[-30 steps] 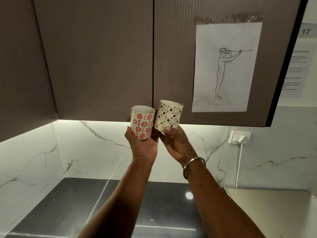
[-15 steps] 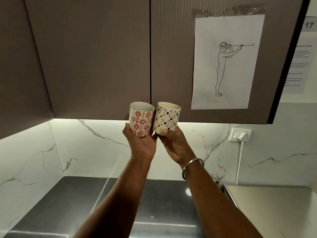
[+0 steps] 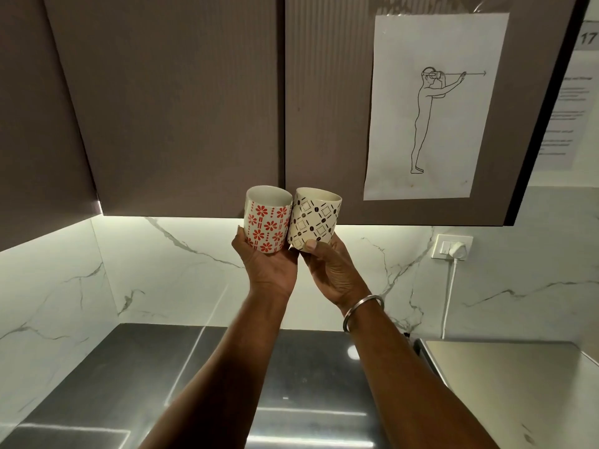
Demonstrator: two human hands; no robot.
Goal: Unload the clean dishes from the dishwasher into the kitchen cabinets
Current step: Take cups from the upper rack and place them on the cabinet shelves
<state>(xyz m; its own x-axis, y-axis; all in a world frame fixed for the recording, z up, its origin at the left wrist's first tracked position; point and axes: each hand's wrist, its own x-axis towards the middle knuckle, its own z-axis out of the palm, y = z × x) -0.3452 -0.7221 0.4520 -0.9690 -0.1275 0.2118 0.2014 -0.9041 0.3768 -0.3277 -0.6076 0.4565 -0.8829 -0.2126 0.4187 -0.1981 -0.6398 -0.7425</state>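
While both arms reach up, left hand [image 3: 270, 270]: fingers curled round the red cup [image 3: 267, 223], upright
right hand [image 3: 332, 273]: clamped on the black-patterned cup [image 3: 314, 222] near its base
cups: touching; level with the lower edge of the cabinet doors [image 3: 194, 108]
doors: both closed
change: black-patterned cup, tilted a second ago, now straighter; both raised nearer the doors
meaning: a hand probably must be freed to open a door

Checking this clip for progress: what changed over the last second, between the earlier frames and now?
The right hand has tipped the black-patterned cup back toward upright, so its rim is now nearly level with the red-flowered cup held in the left hand. Nothing was picked up or let go. Both cups stay side by side in front of the cabinet doors, which remain closed.
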